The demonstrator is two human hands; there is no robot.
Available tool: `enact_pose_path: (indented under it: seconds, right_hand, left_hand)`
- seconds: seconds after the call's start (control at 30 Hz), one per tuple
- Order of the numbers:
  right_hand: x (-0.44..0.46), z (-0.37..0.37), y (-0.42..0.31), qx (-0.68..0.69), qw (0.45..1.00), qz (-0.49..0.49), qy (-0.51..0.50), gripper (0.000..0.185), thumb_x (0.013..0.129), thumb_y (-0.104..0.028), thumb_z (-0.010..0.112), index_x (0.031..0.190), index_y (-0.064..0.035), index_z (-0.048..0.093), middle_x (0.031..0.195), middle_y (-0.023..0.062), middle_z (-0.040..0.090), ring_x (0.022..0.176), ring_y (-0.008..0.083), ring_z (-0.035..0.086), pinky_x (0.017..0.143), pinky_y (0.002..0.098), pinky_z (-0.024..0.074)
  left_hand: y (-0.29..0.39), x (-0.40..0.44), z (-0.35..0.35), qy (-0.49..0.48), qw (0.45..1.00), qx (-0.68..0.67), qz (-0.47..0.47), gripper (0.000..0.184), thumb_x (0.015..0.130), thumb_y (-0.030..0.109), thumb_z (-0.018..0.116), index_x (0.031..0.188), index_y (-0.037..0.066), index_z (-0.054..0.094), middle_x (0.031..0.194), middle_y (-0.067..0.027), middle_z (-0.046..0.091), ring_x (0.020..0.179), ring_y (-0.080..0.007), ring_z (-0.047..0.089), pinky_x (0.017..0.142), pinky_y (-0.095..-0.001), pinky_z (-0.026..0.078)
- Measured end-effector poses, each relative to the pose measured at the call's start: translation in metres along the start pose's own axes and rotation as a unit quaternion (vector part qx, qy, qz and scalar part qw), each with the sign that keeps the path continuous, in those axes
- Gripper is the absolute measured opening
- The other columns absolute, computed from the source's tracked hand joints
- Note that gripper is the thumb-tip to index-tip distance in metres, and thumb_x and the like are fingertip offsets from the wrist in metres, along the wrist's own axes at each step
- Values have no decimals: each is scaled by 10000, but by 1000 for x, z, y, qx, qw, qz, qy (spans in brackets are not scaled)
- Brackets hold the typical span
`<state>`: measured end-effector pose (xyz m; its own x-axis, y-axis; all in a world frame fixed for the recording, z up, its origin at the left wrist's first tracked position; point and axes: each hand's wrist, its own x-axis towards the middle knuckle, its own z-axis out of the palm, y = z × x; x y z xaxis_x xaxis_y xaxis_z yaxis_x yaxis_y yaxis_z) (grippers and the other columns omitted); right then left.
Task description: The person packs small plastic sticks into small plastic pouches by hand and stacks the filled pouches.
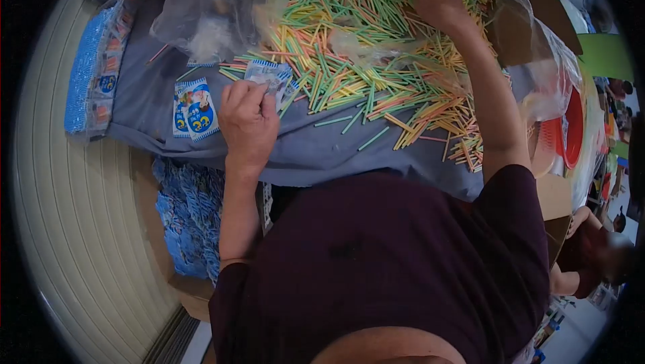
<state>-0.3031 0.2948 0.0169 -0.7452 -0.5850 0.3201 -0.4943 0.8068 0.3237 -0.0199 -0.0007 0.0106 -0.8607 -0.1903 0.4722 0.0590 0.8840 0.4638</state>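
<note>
My left hand (pixel 248 112) is closed on a small clear-and-blue plastic sachet (pixel 267 73) near the front edge of the cloth. Two printed blue-and-white sachets (pixel 196 110) lie overlapping just left of that hand. A wide heap of thin coloured sticks (pixel 363 11), green, yellow, orange and pink, spreads across the table. At the far right of the heap, my right hand (pixel 438 4) reaches down among the sticks with its fingers curled. Its fingertips are partly hidden, and what they hold cannot be made out.
Crumpled clear plastic (pixel 215 11) lies over the heap's left side. A blue bundle of packaging (pixel 94 75) stands at the table's left end. Below, a cardboard box (pixel 191 303) holds many blue sachets. A red basin (pixel 573 129) is at right; another person (pixel 584 256) is beyond.
</note>
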Motion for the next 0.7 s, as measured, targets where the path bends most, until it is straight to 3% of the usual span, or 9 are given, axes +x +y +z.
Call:
enact_pose_path:
  seconds: [0.07, 0.13, 0.3, 0.37, 0.4, 0.47, 0.53, 0.67, 0.7]
  right_hand:
    - [0, 21, 30, 198, 974, 78, -83, 223, 854, -251, 635, 926, -42, 668, 762, 127, 655, 651, 279, 649, 598, 431, 503]
    - [1, 14, 33, 233, 965, 89, -81, 226, 860, -262, 635, 921, -47, 665, 749, 112, 645, 637, 259, 634, 587, 423, 491]
    - [7, 6, 28, 392, 909, 123, -66, 242, 882, -307, 635, 904, -66, 656, 701, 50, 604, 580, 178, 570, 547, 387, 444]
    - [3, 14, 17, 574, 808, 117, 68, 232, 932, -287, 613, 877, -63, 636, 693, -6, 557, 571, 105, 492, 531, 337, 412]
    - [2, -7, 6, 575, 807, 116, 67, 232, 932, -287, 613, 877, -63, 636, 693, -6, 557, 571, 105, 492, 531, 337, 412]
    - [-2, -63, -21, 710, 652, 253, 82, 205, 965, -231, 603, 856, -59, 623, 695, -31, 554, 582, 73, 481, 533, 288, 401]
    - [-3, -54, -28, 713, 665, 208, 77, 199, 965, -221, 606, 856, -56, 621, 698, -31, 555, 593, 70, 486, 541, 281, 402]
    - [-3, -12, -36, 703, 707, -1, 70, 173, 964, -181, 619, 856, -46, 615, 712, -34, 561, 638, 59, 507, 576, 250, 407]
    - [-13, 20, -37, 672, 736, 63, -49, 201, 976, -219, 602, 863, -53, 616, 739, -34, 577, 708, 56, 527, 647, 237, 416]
  left_hand:
    - [-2, -2, 1, 35, 997, 36, 51, 151, 736, 26, 684, 885, 42, 703, 872, -65, 629, 859, -280, 594, 700, -383, 480]
    - [-5, -5, 5, -9, 995, 77, 59, 175, 718, 19, 687, 892, 34, 702, 905, -59, 631, 896, -291, 590, 714, -386, 486]
    - [2, -6, -9, -19, 999, 32, 24, 143, 723, 9, 693, 866, 22, 689, 914, -78, 629, 885, -302, 589, 737, -390, 488]
    - [-3, -5, -11, -23, 999, 35, 8, 130, 724, 1, 694, 852, 20, 687, 904, -83, 629, 881, -302, 589, 743, -391, 489]
    - [-10, -6, -11, -22, 1000, 18, 6, 117, 728, -5, 692, 842, 17, 685, 893, -89, 629, 882, -305, 590, 747, -393, 487]
    - [-14, -5, -12, -27, 1000, 4, 2, 105, 731, -12, 690, 832, 14, 683, 881, -94, 628, 882, -308, 590, 750, -395, 486]
    - [-10, 0, -14, 38, 999, -27, 4, 99, 730, -22, 691, 823, 9, 684, 866, -98, 626, 865, -304, 583, 745, -397, 480]
    - [-12, -4, -1, 11, 999, 7, 32, 116, 742, -5, 692, 858, 9, 696, 866, -101, 627, 845, -296, 572, 736, -389, 473]
    - [-10, -5, -2, -2, 1000, 3, 22, 133, 750, 3, 693, 883, 13, 704, 865, -98, 631, 835, -293, 571, 730, -385, 471]
